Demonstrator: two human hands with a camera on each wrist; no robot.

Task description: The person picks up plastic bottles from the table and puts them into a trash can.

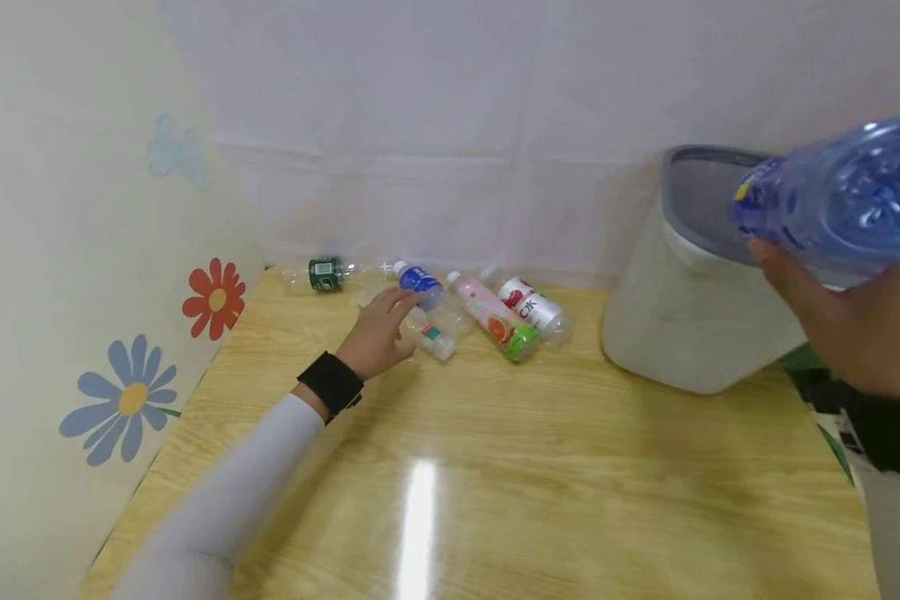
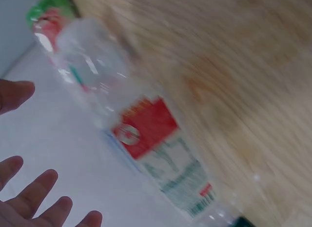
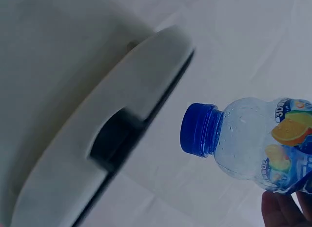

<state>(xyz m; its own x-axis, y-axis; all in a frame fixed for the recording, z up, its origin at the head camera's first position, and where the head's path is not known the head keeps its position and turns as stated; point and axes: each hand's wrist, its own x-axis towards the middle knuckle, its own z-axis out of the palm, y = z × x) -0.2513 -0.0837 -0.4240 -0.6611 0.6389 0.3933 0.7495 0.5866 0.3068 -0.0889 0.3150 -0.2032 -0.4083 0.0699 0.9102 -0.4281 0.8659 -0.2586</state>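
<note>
My right hand (image 1: 877, 325) grips a clear plastic bottle with a blue tint (image 1: 862, 196) beside the bin's opening. The right wrist view shows its blue cap (image 3: 197, 129) pointing toward the bin rim and an orange-fruit label (image 3: 292, 139). My left hand (image 1: 378, 333) hovers by a cluster of bottles, fingers spread apart in the left wrist view. Closest to it are a small clear bottle with a white cap (image 1: 438, 343) and a blue-labelled bottle (image 1: 420, 282). A clear bottle with a red and white label (image 2: 151, 129) lies across the left wrist view.
Farther along lie a green-labelled bottle (image 1: 326, 274), a pink bottle (image 1: 491, 315) and a white-labelled bottle (image 1: 532, 307). The pale bin (image 1: 690, 317) with a grey rim stands right of them on the wooden table (image 1: 540, 467). White cloth (image 1: 420, 108) hangs behind; a flower-decorated wall (image 1: 60, 292) bounds the left.
</note>
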